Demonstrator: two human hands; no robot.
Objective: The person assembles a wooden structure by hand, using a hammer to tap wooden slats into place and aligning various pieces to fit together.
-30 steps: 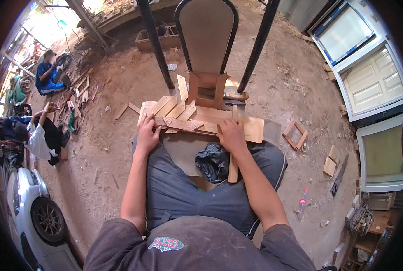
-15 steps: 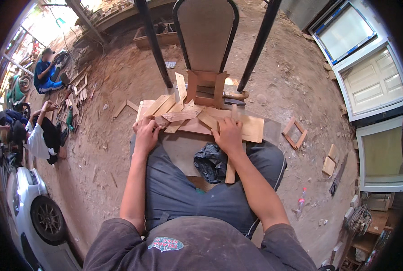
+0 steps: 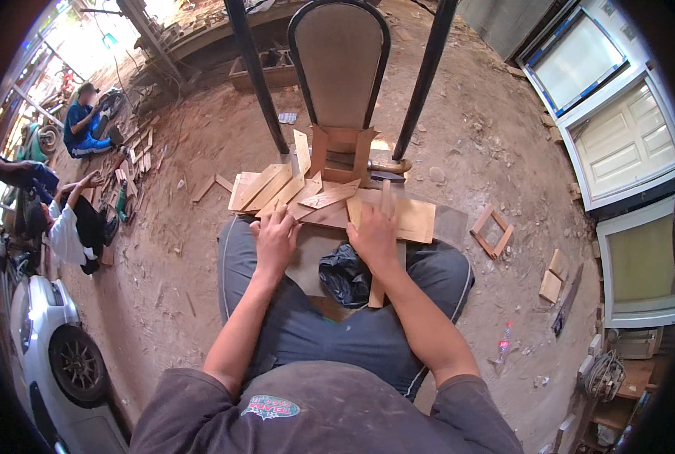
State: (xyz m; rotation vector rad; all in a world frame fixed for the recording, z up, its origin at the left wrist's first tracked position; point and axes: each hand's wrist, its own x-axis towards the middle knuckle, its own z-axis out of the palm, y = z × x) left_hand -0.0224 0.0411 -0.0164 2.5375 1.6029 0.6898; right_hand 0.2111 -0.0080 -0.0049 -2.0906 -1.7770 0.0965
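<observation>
Thin pale wooden pieces (image 3: 265, 188), several with slanted ends, lie fanned out and overlapping on the low work surface (image 3: 307, 253) before my lap. My left hand (image 3: 277, 240) is at their near edge, fingers apart and slightly bent, fingertips by the wood. My right hand (image 3: 373, 236) closes over a short wooden piece (image 3: 353, 209), its far end showing past the thumb. A long narrow wooden strip (image 3: 377, 293) runs beneath that hand toward my lap. A loose reddish piece with slanted ends (image 3: 330, 197) lies between the hands. A flat pale board (image 3: 415, 219) lies to the right.
A small wooden box frame (image 3: 342, 174) and a hammer (image 3: 389, 168) lie beyond the pieces, before a chair-like black frame (image 3: 337, 60). A black plastic bag (image 3: 345, 274) sits between my knees. Right: a wooden frame (image 3: 491, 231), a bottle (image 3: 504, 342). Left: people (image 3: 88, 125), a car (image 3: 46, 340).
My left hand has let go of the reddish piece's end and moved right and nearer. The short piece at my right hand has turned more upright. The view has shifted slightly.
</observation>
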